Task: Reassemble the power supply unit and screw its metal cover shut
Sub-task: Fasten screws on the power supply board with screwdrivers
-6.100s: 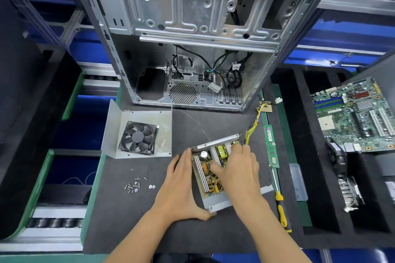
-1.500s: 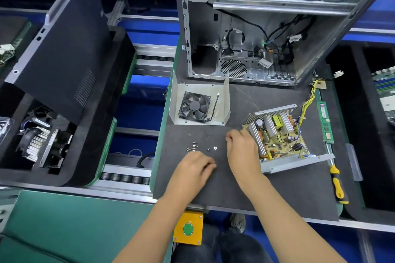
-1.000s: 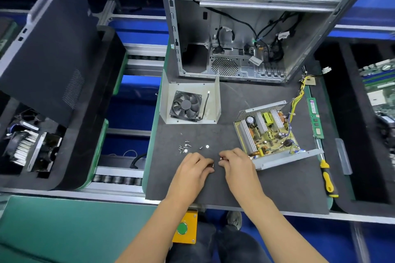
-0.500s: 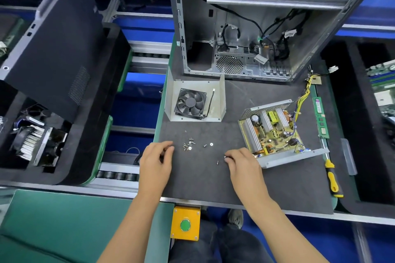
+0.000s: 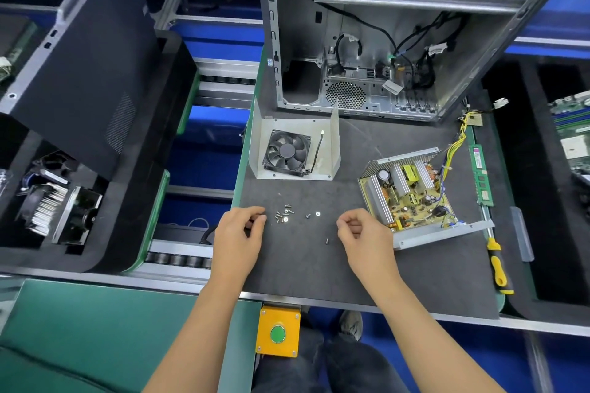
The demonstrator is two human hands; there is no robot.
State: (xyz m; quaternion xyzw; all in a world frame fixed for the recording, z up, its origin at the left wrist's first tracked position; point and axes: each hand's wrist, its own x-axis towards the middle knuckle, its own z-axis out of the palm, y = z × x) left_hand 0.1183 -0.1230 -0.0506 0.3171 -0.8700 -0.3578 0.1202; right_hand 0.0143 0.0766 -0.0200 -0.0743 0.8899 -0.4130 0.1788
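Both hands rest low on the dark worktop (image 5: 319,271), one on each side of the loose screws. The left hand (image 5: 238,238) has its fingers curled in, with the fingertips close together just beside the little pile of screws (image 5: 284,215); it may be pinching a screw, but that is too small to tell. The right hand (image 5: 364,238) is curled in too, and I cannot tell if it holds anything. One single screw (image 5: 327,241) lies on the worktop just beside it. The hands sit here, I think, because the screws are what must be picked up to close the box. A bit past the right hand is the power supply unit (image 5: 412,193). It lies open, turned at a slant, and its yellow board with silver fins and small parts shows from above. Its metal tray has a grey wall at the near side and a holey wall at the far side. Yellow wires (image 5: 455,143) run out of its far corner. The metal cover (image 5: 295,150) is not on it yet. It lies well apart, on the far left, like a bent grey sheet with two walls standing up, and a black fan (image 5: 287,153) is sitting in it. So the box must still be joined and screwed. A screwdriver (image 5: 496,262) with a yellow handle waits at the right edge, near a green memory stick (image 5: 480,174). Behind it all stands the big empty computer case (image 5: 367,41)
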